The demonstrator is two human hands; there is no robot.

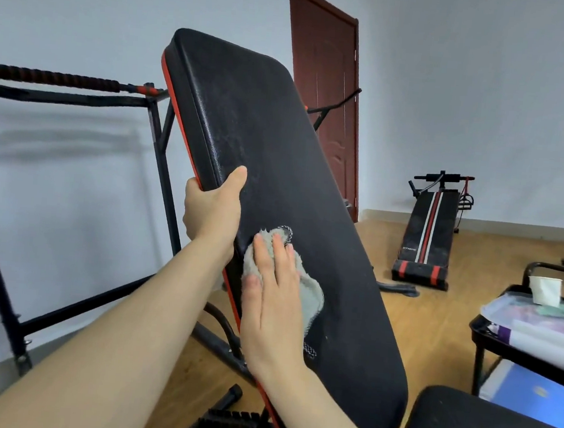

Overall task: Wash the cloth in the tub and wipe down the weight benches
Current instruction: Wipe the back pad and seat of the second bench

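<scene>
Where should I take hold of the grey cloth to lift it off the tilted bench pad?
Pinch the loose flap of the cloth that bulges out past the right grip's little-finger side, coming from the right, square to the pad. The rest lies pressed flat under that grip on the sloping face, so only this bunched edge offers a pinch.

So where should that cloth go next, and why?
Probably slide the right hand and the grey cloth pressed flat under it further up the tilted bench pad. Pale, dusty-looking smears show above the cloth, and the left hand grips the pad's edge, which should steady it.
</scene>
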